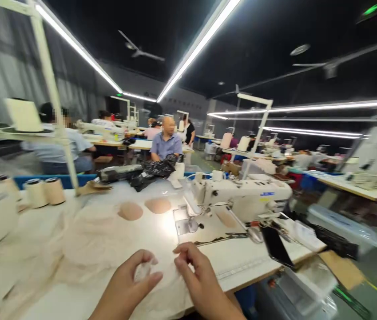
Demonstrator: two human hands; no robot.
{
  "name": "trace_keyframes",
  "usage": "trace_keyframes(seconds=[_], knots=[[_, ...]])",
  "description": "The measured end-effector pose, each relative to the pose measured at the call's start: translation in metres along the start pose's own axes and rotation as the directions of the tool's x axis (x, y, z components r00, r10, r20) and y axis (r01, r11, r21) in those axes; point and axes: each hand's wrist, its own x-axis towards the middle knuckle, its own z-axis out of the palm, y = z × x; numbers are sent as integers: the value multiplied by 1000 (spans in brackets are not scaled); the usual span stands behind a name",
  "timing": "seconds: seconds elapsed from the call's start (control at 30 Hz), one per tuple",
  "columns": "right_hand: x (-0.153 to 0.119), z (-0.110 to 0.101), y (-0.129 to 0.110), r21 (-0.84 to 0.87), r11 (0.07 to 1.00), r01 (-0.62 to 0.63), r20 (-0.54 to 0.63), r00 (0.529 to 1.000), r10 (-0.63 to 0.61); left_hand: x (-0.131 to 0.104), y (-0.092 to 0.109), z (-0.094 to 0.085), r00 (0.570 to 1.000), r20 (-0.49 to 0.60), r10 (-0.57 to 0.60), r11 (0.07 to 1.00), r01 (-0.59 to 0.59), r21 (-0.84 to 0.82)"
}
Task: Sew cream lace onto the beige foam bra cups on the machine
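Note:
Both of my hands are raised above the front of the white sewing table, facing each other with a gap between them. My left hand has curled fingers, and a whitish, crumpled bit shows inside the curl; I cannot make out what it is. The thumb and forefinger of my right hand are bent close together, and anything between them is too small to tell. Pale sheer fabric lies spread to the left and under my hands. Beyond them are two tan oval pieces. A white sewing machine stands behind my right hand.
Scissors or tweezers and a black phone lie right of the needle area. Thread cones stand left, by a pole. A black plastic bag lies at the back edge. Plastic bins stand below right. A person sits opposite.

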Motion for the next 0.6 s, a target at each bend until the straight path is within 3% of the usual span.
trace_keyframes(seconds=[0.07,0.17,0.3,0.37,0.43,0.5,0.6], knots=[[7,-11,3,21,1000,-22,68,997,21,-2,5,0,997,25,-76,990,78,-119],[14,-19,12,29,999,-46,136,990,41,4,16,6,993,71,-92,951,109,-288],[17,-18,21,48,998,51,81,995,-55,12,19,13,989,145,-22,903,82,-421],[20,-19,23,181,983,19,75,997,-33,17,17,15,984,178,-9,905,84,-418],[27,-23,25,370,916,-156,183,979,93,26,17,14,981,196,-5,939,72,-337],[39,-28,30,466,819,-335,323,926,194,42,19,9,980,200,4,996,13,-84],[61,-29,47,450,812,-371,354,909,220,80,21,-6,987,161,15,927,-74,367]])
